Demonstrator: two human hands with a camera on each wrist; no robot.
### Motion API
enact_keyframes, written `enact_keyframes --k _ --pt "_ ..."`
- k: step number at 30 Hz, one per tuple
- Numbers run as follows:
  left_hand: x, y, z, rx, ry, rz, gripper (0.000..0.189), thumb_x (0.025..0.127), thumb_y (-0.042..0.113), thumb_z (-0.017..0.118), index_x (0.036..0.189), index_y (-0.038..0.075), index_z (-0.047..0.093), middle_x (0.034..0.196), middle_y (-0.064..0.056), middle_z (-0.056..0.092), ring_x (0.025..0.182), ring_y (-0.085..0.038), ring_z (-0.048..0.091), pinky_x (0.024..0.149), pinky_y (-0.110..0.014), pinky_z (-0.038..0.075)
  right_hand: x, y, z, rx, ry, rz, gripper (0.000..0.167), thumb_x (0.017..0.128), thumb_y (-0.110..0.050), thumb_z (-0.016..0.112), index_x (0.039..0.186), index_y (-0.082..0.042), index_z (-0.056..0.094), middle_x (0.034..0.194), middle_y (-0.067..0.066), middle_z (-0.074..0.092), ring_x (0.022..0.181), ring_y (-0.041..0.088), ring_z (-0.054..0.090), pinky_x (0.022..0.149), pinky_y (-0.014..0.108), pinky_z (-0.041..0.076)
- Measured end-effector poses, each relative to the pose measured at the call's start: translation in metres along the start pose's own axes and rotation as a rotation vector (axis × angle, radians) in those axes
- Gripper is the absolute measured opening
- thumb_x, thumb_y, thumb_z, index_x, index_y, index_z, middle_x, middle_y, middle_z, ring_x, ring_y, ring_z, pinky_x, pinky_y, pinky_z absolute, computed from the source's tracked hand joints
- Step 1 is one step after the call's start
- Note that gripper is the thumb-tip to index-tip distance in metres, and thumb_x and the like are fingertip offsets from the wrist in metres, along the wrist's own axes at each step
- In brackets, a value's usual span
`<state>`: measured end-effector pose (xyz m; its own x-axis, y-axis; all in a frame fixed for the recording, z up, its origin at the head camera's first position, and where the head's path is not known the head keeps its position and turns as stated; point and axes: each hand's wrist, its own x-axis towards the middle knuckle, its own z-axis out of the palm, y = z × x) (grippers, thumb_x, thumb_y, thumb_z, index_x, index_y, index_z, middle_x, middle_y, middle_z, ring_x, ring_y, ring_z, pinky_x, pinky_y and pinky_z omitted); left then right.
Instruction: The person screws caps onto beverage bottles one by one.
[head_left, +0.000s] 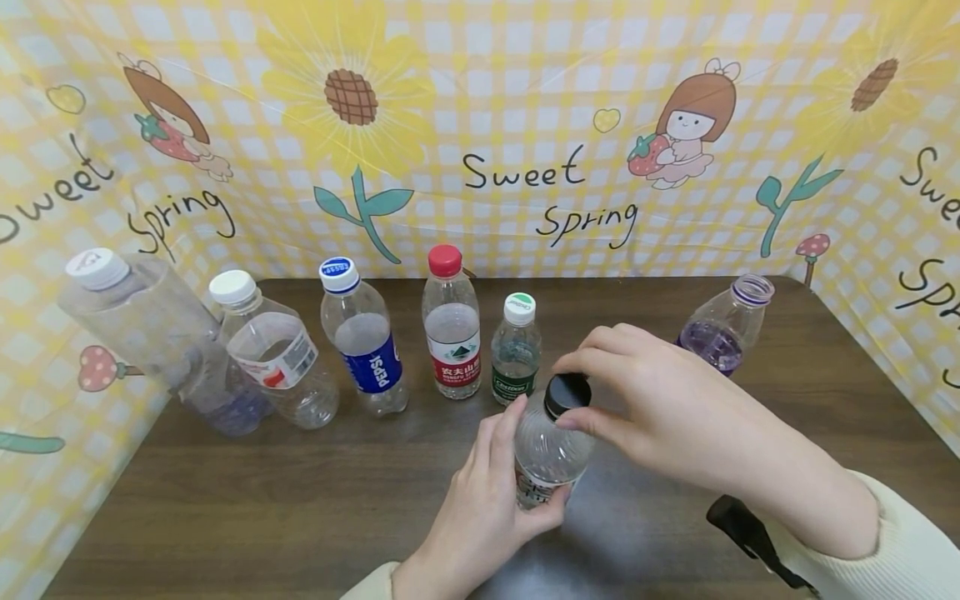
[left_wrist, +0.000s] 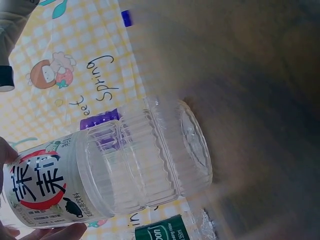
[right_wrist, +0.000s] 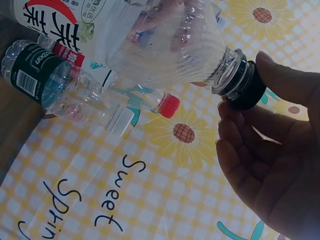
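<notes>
A clear plastic bottle [head_left: 551, 446] with a white label, marked with dark characters and a red ring, stands between both hands. My left hand [head_left: 495, 487] grips its body, thumb on the near side and fingers on the far left. Above it, my right hand [head_left: 645, 392] pinches the black cap [head_left: 567, 393] between thumb and index finger. In the right wrist view the black cap [right_wrist: 250, 90] sits at the bottle's mouth, with a strip of clear neck [right_wrist: 237, 82] showing below it. The left wrist view has the ribbed lower body [left_wrist: 145, 155] and the label [left_wrist: 45, 185].
Along the back stand a green-labelled bottle [head_left: 515, 354], a red-capped bottle [head_left: 452, 333], a Pepsi bottle [head_left: 367, 350], a white-capped bottle [head_left: 281, 358] and a large leaning bottle [head_left: 153, 325]. An uncapped bottle with purple contents [head_left: 723, 325] is at right. A patterned cloth [head_left: 480, 108] surrounds the table [head_left: 300, 508].
</notes>
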<state>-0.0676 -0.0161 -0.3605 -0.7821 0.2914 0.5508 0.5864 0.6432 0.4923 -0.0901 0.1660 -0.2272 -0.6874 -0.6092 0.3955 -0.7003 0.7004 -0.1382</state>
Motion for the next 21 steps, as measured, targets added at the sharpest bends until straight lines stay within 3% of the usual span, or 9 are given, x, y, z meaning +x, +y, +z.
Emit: enact_keyframes --k 8,11,16,21 --pt "0.0 0.002 -0.003 -0.037 -0.071 -0.056 0.094 0.071 0.029 0.083 0.144 0.009 0.028 0.117 -0.01 0.051 0.099 -0.017 0.061 0.078 -0.034 0.058 0.003 -0.005 0.002 -0.018 -0.039 0.155 0.033 0.07 -0.041 0.081 0.087 -0.019 0.062 0.08 -0.012 0.058 0.077 0.003 0.052 0.066 0.025 0.047" --pt "0.0 0.002 -0.003 -0.048 -0.092 -0.076 0.092 0.072 0.028 0.082 0.144 0.01 0.027 0.118 -0.01 0.051 0.1 -0.017 0.061 0.079 -0.035 0.058 0.002 -0.006 0.003 -0.036 -0.061 0.175 0.035 0.069 -0.045 0.081 0.087 -0.021 0.062 0.08 -0.013 0.056 0.076 0.003 0.051 0.064 0.023 0.045" --pt "0.0 0.001 -0.002 -0.031 -0.049 -0.033 0.094 0.069 0.028 0.084 0.142 0.007 0.03 0.117 -0.011 0.051 0.098 -0.017 0.061 0.076 -0.033 0.058 -0.001 -0.001 -0.001 0.001 -0.078 0.099 0.052 0.069 -0.044 0.081 0.11 -0.019 0.062 0.099 -0.011 0.061 0.092 0.004 0.059 0.074 0.028 0.052" --pt "0.0 0.0 0.0 -0.019 -0.018 -0.009 0.096 0.066 0.029 0.086 0.142 0.006 0.031 0.116 -0.012 0.051 0.097 -0.017 0.061 0.075 -0.033 0.058 -0.004 0.005 -0.009 0.087 -0.129 -0.029 0.054 0.08 -0.016 0.076 0.13 -0.018 0.055 0.127 -0.009 0.056 0.117 0.008 0.054 0.092 0.033 0.05"
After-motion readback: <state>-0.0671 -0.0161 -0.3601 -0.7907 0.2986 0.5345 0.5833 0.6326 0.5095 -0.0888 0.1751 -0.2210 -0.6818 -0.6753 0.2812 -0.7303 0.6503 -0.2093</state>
